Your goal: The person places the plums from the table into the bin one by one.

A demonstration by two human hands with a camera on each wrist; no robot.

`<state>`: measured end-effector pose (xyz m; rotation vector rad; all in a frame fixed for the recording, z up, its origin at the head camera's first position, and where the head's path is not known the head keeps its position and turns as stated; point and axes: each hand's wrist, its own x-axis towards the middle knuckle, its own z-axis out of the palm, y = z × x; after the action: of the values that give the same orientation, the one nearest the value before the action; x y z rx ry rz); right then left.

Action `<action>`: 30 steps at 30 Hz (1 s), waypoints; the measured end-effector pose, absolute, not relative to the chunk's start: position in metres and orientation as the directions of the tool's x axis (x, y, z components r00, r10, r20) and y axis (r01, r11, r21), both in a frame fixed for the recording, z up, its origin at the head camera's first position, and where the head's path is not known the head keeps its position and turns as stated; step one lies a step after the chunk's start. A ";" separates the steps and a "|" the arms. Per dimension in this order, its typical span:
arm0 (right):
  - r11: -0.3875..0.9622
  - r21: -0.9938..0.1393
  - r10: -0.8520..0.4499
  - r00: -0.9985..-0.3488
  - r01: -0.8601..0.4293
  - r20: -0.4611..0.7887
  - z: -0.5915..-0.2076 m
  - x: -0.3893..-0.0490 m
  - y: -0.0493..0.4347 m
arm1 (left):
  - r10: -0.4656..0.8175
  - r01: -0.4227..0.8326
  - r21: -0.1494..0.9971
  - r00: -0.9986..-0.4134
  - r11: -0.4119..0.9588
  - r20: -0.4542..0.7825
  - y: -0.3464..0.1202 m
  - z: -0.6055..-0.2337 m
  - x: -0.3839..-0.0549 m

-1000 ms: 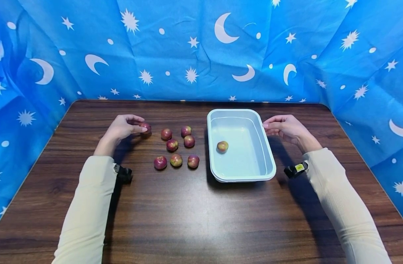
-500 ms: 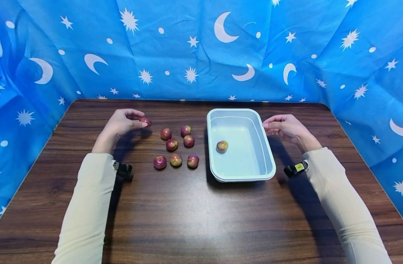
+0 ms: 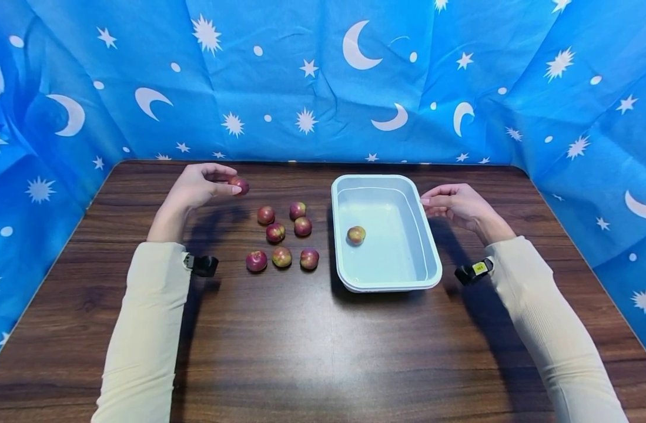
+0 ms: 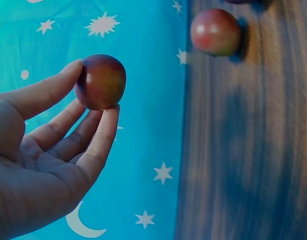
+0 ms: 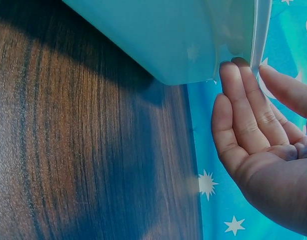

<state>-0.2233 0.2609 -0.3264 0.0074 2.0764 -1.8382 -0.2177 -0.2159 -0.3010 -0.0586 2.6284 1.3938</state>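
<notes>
My left hand [image 3: 196,187] pinches a dark red plum [image 3: 241,186] between thumb and fingertips, held up above the table's back left. In the left wrist view, the thumb presses one side of this plum [image 4: 104,82] and the fingers support it from below. With my right hand [image 3: 464,208] I hold the right rim of a white plastic tub [image 3: 391,267]. The right wrist view has the thumb at the rim and fingertips against the outer wall of the tub [image 5: 168,40]. One yellow-red plum [image 3: 357,235] lies inside, towards the tub's left side.
Several red and yellowish plums, among them a front one [image 3: 282,257], lie loosely grouped between my left hand and the tub. The dark wooden table [image 3: 301,341] ends at the back before a blue curtain [image 3: 280,76] with white stars and moons.
My left hand has lifted the plum off the table, moving up and back, then slightly to the right. The right hand and tub have stayed in place.
</notes>
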 end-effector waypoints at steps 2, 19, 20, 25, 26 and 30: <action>0.143 -0.959 -0.239 -0.932 0.244 -0.272 -0.327 -0.223 0.261 | 0.051 -0.101 0.826 -0.987 0.555 -0.155 -0.213 -0.298 -0.218; 0.135 -0.956 -0.249 -0.925 0.260 -0.287 -0.325 -0.222 0.261 | 0.099 -0.038 0.890 -0.991 0.454 -0.092 -0.178 -0.271 -0.220; 0.141 -0.955 -0.244 -0.925 0.262 -0.290 -0.325 -0.222 0.261 | 0.102 -0.037 0.892 -0.991 0.451 -0.092 -0.176 -0.269 -0.220; 0.165 -0.950 -0.233 -0.925 0.267 -0.300 -0.324 -0.222 0.260 | 0.110 -0.028 0.895 -0.990 0.446 -0.086 -0.166 -0.261 -0.221; 0.164 -0.950 -0.233 -0.925 0.266 -0.299 -0.324 -0.222 0.260 | 0.110 -0.028 0.895 -0.990 0.446 -0.085 -0.164 -0.260 -0.221; 0.144 -0.955 -0.247 -0.925 0.260 -0.289 -0.325 -0.222 0.260 | 0.110 -0.029 0.897 -0.990 0.442 -0.086 -0.157 -0.254 -0.222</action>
<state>-0.2221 0.2605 -0.3248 0.0128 2.0507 -1.8351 -0.2215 -0.1567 -0.2539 0.0724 2.5538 1.5917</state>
